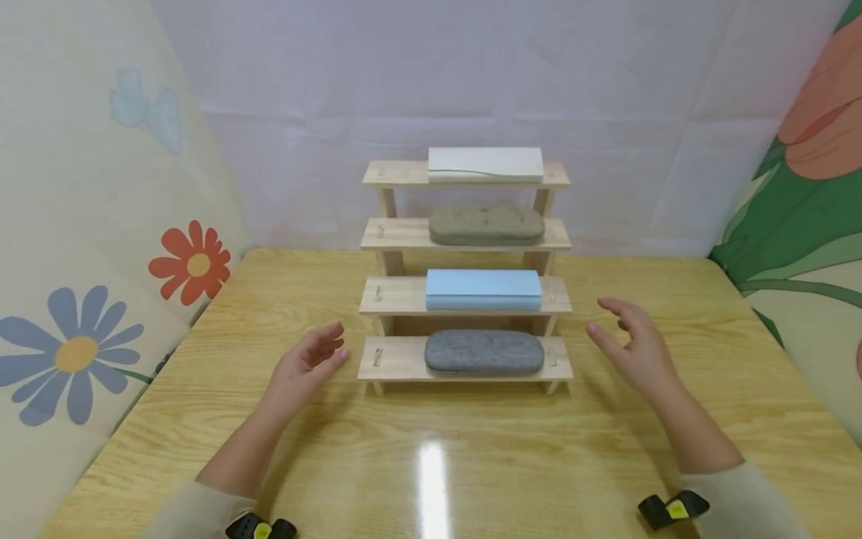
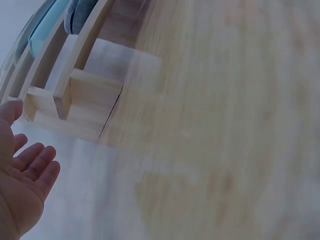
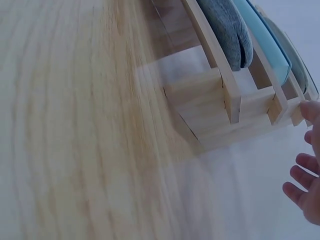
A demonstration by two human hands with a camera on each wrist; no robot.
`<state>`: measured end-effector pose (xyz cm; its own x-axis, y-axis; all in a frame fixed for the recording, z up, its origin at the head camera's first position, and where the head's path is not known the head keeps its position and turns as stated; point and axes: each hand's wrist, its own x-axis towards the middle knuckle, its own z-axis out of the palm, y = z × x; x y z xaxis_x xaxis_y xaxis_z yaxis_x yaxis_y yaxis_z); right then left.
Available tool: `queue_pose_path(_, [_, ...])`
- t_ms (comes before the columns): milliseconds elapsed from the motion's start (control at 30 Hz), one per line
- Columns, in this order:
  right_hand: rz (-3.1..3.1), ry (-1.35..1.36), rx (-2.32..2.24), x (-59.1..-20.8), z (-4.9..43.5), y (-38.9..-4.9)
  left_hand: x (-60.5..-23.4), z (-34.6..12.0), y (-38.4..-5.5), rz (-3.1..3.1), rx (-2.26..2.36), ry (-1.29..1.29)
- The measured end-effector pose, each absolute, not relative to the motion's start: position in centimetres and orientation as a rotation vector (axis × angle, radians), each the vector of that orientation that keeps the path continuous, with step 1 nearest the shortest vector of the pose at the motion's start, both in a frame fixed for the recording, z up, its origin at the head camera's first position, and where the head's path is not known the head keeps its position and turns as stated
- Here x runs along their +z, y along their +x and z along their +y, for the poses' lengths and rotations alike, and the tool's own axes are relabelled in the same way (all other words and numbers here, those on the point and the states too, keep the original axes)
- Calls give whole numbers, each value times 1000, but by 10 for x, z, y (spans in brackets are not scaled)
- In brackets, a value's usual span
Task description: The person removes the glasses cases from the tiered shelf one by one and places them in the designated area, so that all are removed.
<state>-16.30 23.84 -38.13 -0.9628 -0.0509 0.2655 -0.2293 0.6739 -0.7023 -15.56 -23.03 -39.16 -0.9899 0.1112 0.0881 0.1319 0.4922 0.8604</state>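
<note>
A four-step wooden display rack (image 1: 397,359) stands on the table between my two hands. One glasses case lies on each step: a white one (image 1: 485,163) on top, a brownish-grey one (image 1: 486,224) below it, a light blue one (image 1: 483,289), and a dark grey one (image 1: 484,352) on the lowest step. To the rack's left, apart from it, is my left hand (image 1: 306,372), fingers loosely bent and holding nothing. My right hand (image 1: 635,350) hovers off the rack's right side, thumb and fingers spread apart, also with nothing in it.
The wood-grain table (image 1: 498,442) extends in front of the rack and to both sides. Behind it hangs a white cloth (image 1: 303,180). Flower-printed panels flank the table, one at left (image 1: 60,209) and one at right (image 1: 808,217).
</note>
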Motion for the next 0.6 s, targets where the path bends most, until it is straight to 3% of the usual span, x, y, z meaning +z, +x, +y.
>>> queue_pose_path(600, [-2541,405,1131,-383,212,-146,-407,-213,-140,-2665,-1715,-215])
